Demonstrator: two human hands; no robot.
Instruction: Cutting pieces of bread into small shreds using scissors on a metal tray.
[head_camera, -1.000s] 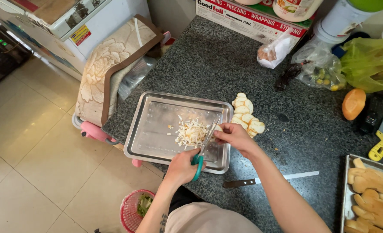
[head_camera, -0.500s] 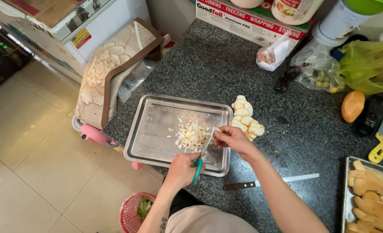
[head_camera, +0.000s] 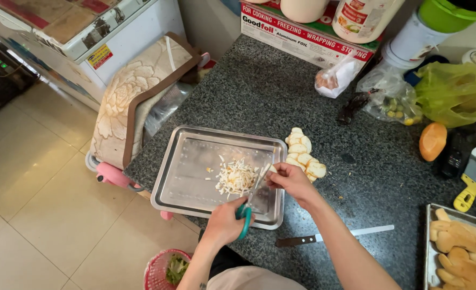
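On dark speckled stone counter (head_camera: pixel 259 96), hands clenched: left hand (head_camera: pixel 224 223) gripping scissors (head_camera: pixel 247 207), right hand (head_camera: pixel 291 180) pinching pale piece (head_camera: pixel 272 168).

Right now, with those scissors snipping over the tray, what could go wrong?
The scissors in the left hand cut close to the right hand's fingers, so a nick seems possible. The tray sits near the counter edge and might tip. The knife by the right forearm could get knocked.

Shreds (head_camera: pixel 237 178) in tray (head_camera: pixel 189 161); slices (head_camera: pixel 304 156) right; knife (head_camera: pixel 332 237) nearer.
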